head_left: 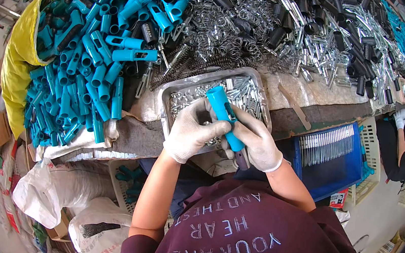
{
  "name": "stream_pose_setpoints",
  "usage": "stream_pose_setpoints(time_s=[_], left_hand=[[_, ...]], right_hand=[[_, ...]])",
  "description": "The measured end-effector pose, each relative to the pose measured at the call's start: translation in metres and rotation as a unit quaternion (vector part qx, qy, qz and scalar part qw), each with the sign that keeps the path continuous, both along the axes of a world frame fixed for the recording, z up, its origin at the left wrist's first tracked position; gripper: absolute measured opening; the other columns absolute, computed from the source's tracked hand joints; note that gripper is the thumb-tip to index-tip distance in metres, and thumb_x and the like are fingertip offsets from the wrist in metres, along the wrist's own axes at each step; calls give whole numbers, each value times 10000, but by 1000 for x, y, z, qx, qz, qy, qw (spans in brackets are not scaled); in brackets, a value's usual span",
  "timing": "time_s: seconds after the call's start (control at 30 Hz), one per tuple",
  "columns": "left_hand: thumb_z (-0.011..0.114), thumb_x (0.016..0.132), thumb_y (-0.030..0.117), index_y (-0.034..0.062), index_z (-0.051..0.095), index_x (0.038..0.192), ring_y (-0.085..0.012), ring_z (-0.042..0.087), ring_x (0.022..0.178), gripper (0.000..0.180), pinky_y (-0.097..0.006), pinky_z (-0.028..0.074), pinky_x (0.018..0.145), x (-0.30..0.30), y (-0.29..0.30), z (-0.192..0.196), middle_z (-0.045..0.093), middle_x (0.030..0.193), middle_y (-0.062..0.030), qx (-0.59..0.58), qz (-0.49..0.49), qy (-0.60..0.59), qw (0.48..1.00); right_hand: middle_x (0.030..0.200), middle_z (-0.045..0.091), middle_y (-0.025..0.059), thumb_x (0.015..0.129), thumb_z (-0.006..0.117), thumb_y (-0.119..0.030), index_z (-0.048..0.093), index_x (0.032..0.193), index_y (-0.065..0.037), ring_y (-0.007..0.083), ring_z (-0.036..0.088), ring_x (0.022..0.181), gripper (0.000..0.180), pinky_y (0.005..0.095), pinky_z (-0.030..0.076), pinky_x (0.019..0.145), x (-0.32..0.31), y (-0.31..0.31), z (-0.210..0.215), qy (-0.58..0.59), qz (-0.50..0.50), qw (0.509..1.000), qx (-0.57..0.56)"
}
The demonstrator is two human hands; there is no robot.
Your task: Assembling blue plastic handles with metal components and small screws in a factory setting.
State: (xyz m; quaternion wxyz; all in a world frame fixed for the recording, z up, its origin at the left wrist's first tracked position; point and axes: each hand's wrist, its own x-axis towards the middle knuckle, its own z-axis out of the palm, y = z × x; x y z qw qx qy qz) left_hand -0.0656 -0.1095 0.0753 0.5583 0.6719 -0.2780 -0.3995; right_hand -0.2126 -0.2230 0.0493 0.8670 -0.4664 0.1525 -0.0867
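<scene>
Both my hands wear pale work gloves and hold one teal plastic tubular housing point(217, 101) between them, tilted, its wide open end pointing up and away from me. My left hand point(189, 131) wraps it from the left, the thumb lying across its slotted side. Closed round the lower part from the other side is my right hand point(257, 143). A dark piece point(242, 159) sticks out at the tube's near end. Under the hands stands a metal tray point(170, 90) of small silver metal parts point(247, 94); the hands cover part of it.
A large heap of teal housings point(88, 60) lies left, beside a yellow sack point(16, 61). Springs point(225, 32), metal rods and black tubes point(361, 68) pile up behind the tray. At right, a blue bin point(319, 175) holds a row of metal rods. Another person's gloved hand point(400, 119) shows far right.
</scene>
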Motion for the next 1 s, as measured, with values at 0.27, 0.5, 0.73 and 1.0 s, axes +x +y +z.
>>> stream_pose_setpoints(time_s=[0.27,0.5,0.73,1.0], left_hand=[[802,826,163,28,583,948,-104,623,731,284,-264,529,691,-2,-2,-13,621,853,-27,-83,-16,171,982],[762,845,118,36,556,906,-100,618,702,230,-264,522,625,-4,-4,-15,616,818,-33,-72,-3,107,992],[721,877,119,41,533,896,-125,622,596,205,-261,511,551,-11,-7,-12,627,814,-61,-83,25,159,983],[710,888,136,54,508,876,-128,608,571,218,-251,478,522,-20,-9,-10,621,800,-57,-110,22,243,964]], right_hand=[[1151,600,62,1046,481,-221,340,1508,-35,127,610,810,518,271,539,632,1,6,-11,-52,-9,987,152],[1035,621,53,1039,495,-229,359,1500,-29,113,592,744,520,258,509,621,3,11,-10,-34,-31,987,155],[1021,616,45,1037,505,-230,346,1502,-17,106,598,753,535,251,507,627,1,10,-3,-28,-48,992,116],[1073,600,36,1034,520,-246,335,1514,-44,97,594,777,552,250,512,614,-1,13,-4,-60,-45,976,206]])
